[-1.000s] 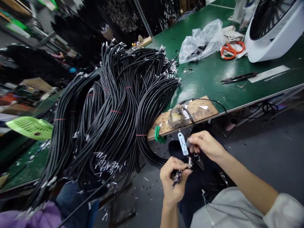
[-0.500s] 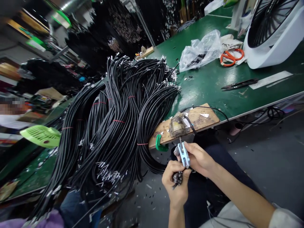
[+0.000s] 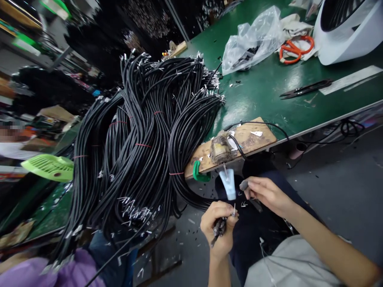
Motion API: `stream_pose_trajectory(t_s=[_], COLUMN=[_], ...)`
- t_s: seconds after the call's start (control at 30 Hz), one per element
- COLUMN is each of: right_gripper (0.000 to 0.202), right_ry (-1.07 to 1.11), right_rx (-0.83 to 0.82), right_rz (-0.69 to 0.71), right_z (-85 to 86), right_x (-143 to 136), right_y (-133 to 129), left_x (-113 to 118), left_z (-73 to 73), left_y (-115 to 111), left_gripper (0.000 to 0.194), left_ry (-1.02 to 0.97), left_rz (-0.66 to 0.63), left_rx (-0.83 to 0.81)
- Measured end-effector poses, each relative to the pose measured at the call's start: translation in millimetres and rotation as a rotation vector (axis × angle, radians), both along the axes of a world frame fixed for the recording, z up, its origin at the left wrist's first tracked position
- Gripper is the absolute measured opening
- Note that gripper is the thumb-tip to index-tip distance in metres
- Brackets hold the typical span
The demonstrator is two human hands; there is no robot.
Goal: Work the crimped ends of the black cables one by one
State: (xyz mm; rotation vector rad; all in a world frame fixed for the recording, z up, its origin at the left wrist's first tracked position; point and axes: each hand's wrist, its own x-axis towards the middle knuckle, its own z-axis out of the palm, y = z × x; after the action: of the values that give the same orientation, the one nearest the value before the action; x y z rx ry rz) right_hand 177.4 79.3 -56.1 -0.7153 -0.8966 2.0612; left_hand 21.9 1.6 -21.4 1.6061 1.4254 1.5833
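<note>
My left hand is closed around a dark bundle that looks like black cable, with a thin silvery wire end sticking up beside the thumb. My right hand is raised to the right, fingers stretched forward, a grey cover on a fingertip; nothing held shows in it. Between the hands and the board is a light blue wedge-shaped plastic piece, its narrow end pointing down toward my left hand. It joins a metal stem below a worn, taped lump on the wooden board.
Large tied bundles of black cables hang over the table's left side. A green clamp grips the board. On the green table lie a plastic bag, orange-handled scissors and dark snips. A purple sleeve shows lower left.
My right hand has moved off the light blue piece, to the right. The piece now shows a smooth face. My left hand has dropped slightly away from it, and the wire end is visible.
</note>
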Motion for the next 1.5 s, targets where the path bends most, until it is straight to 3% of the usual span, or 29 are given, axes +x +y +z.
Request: stream_pose_trajectory(t_s=[0.13, 0.3, 0.4, 0.57, 0.7, 0.77, 0.9, 1.0, 1.1, 1.17, 1.27, 1.33, 1.5], right_gripper=[0.026, 0.013, 0.011, 0.027, 0.024, 0.014, 0.004, 0.009, 0.006, 0.022, 0.029, 0.022, 0.018], right_ry=[-0.184, -0.422, -0.436, -0.541, -0.681, -0.632, -0.505, -0.434, -0.361, -0.371, -0.454, -0.488, -0.402], right_rx=[0.203, 0.694, 0.911, 1.004, 1.12, 1.11, 1.073, 0.999, 0.906, 0.871, 0.914, 1.012, 1.337], right_rz=[-0.041, -0.421, -0.483, -0.546, -0.191, -0.109, -0.149, -0.229, -0.187, -0.069, 0.036, -0.034, -0.354], right_z=[11.4, 31.4, 38.4, 47.4, 55.6, 56.1, 52.9, 50.8, 48.7, 46.8, 42.0, 36.8, 20.7], right_x=[11.7, 13.5, 15.1, 21.8, 18.9, 13.4, 5.4, 9.1, 18.7, 23.4, 21.2, 14.8, 4.4], right_y=[-11.9, -28.9, -37.4, -43.7, -38.2, -34.7, -32.5, -31.3, -26.0, -23.4, -26.3, -31.6, -37.1], left_x=[-0.3, 7.3, 11.5, 10.8, 5.4, 1.7, -6.4, -10.1, -9.5, -6.6, 0.1, 4.6, 8.6], left_z=[7.1, 14.3, 16.7, 19.5, 21.9, 25.6, 37.9, 43.3, 40.8, 37.2, 34.9, 36.2, 40.3], left_y=[-5.0, -7.1, -5.7, -1.4, -0.1, 0.5, 0.5, -4.9, -14.0, -18.4, -18.8, -16.3, -13.5], left_gripper=[0.012, 0.003, 0.008, 0.005, 0.008, 0.011, 0.016, 0.017, 0.016, 0.02, 0.045, 0.055, 0.042], left_ry=[0.027, 0.099, 0.136, 0.222, 0.293, 0.324, 0.35, 0.355, 0.356, 0.385, 0.411, 0.398, 0.5], left_rz=[-0.024, 0.051, 0.057, -0.066, -0.145, -0.174, -0.295, -0.365, -0.337, -0.258, -0.128, -0.1, -0.145], left_rx=[-0.034, -0.047, -0.056, -0.176, -0.309, -0.369, -0.396, -0.361, -0.268, -0.196, -0.181, -0.226, -0.371])
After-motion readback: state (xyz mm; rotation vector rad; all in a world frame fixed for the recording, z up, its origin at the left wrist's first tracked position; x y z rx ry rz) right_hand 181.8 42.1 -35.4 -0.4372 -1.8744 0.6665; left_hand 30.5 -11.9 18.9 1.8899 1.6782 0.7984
